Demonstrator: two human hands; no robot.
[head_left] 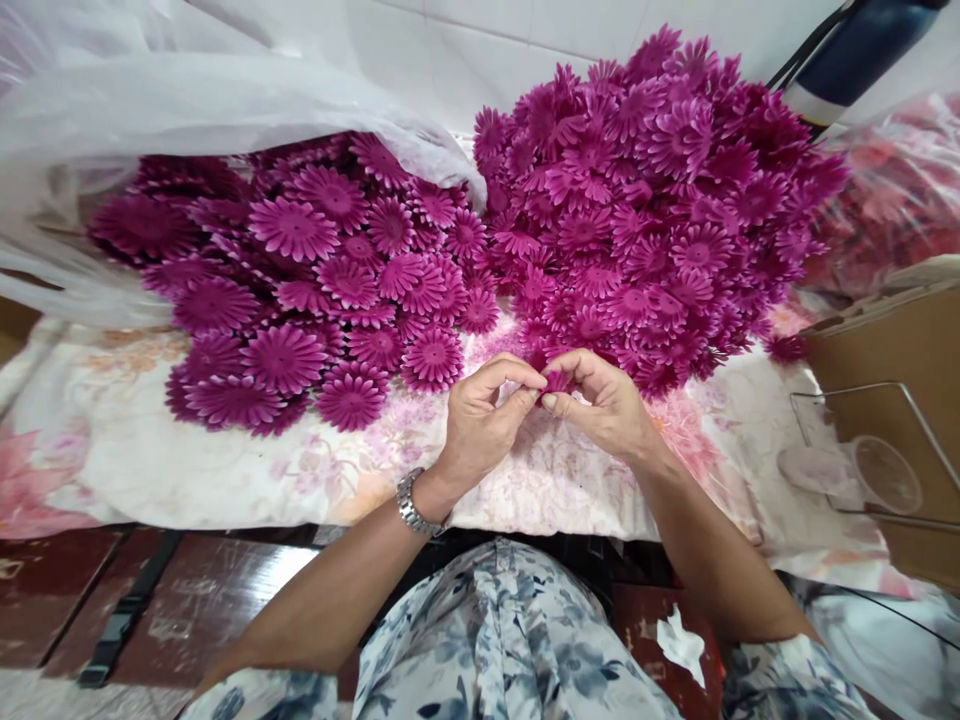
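Close in front of me, both hands meet over a small magenta artificial flower [556, 383]. My right hand [606, 408] pinches it between thumb and fingertips. My left hand [484, 415], with a metal watch on the wrist, is closed in a pinch at the flower's left edge; the fingertips hide most of it. Left of my hands lies a spread of flat magenta flower petals [283, 358]. Behind and right of my hands rises a tall heap of fuller magenta flowers [634, 225].
A floral cloth [360, 480] covers the table. A white plastic bag [247, 105] drapes over the left petals. At right stand a cardboard box [900, 350], a clear plastic cup [885, 475], bagged red flowers [892, 190] and a dark blue bottle [855, 55].
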